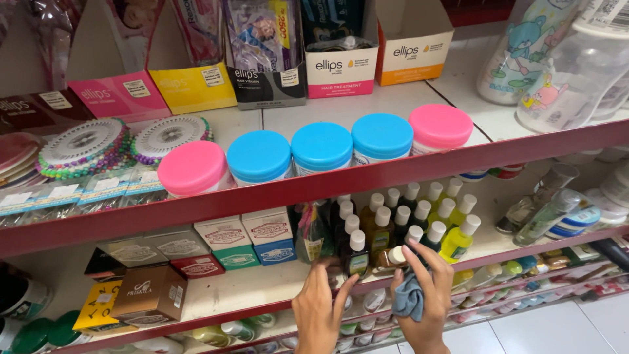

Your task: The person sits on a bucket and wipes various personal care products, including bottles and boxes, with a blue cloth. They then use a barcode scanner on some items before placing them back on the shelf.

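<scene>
My left hand [321, 305] reaches up to the second shelf and its fingers close around a small dark bottle with a white cap [356, 254]. My right hand [426, 298] holds a crumpled blue-grey cloth [409, 298] against the palm, and its fingers touch a small bottle lying on its side [391, 257] at the shelf's front edge. Behind them stands a cluster of small white-capped bottles [419, 216], some dark, some yellow-green.
The red-edged top shelf [393, 172] carries pink and blue lidded jars [321, 147], bead wheels [85, 147] and open display boxes [334, 69]. Small cartons [229, 246] sit left of the bottles. Clear baby bottles [563, 72] stand at the right. More bottles fill the lower shelves.
</scene>
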